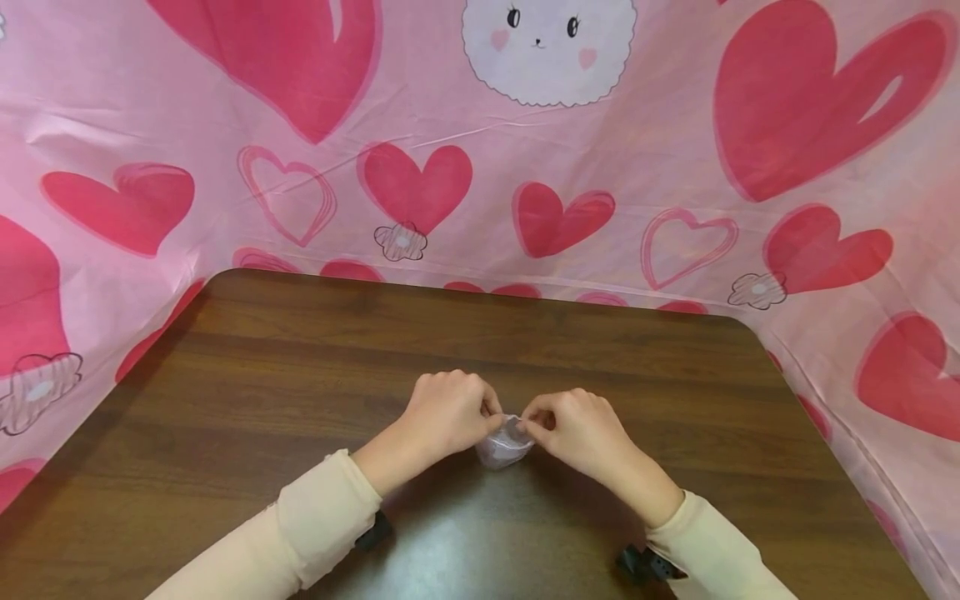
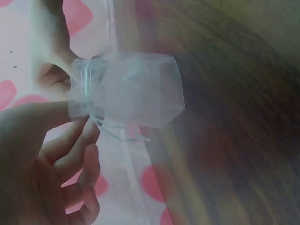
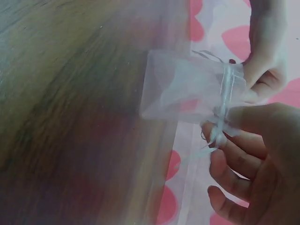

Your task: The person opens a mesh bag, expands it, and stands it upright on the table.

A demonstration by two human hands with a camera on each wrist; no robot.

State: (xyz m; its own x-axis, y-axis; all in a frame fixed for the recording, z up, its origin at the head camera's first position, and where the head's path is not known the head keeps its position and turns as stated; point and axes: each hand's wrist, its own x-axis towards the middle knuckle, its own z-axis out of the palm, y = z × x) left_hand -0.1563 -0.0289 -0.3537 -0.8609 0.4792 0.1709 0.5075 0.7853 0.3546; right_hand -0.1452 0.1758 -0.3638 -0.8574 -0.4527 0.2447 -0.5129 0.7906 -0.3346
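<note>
A small sheer white drawstring pouch (image 1: 501, 451) hangs between both hands over the wooden table. My left hand (image 1: 455, 412) pinches one side of its top edge between thumb and fingers. The opposite side of the rim is pinched by my right hand (image 1: 578, 429). In the left wrist view the pouch (image 2: 140, 89) shows a ribbon channel near its mouth, and a loose ribbon end trails below. The right wrist view shows the see-through pouch (image 3: 180, 86) with ribbon tails by the fingers (image 3: 241, 154). I make out no contents inside it.
The dark brown wooden table (image 1: 300, 358) spreads around the hands on all sides. Behind it and at both sides hangs a pink cloth (image 1: 480, 167) printed with red hearts. Black wrist straps (image 1: 645, 565) show below the sleeves.
</note>
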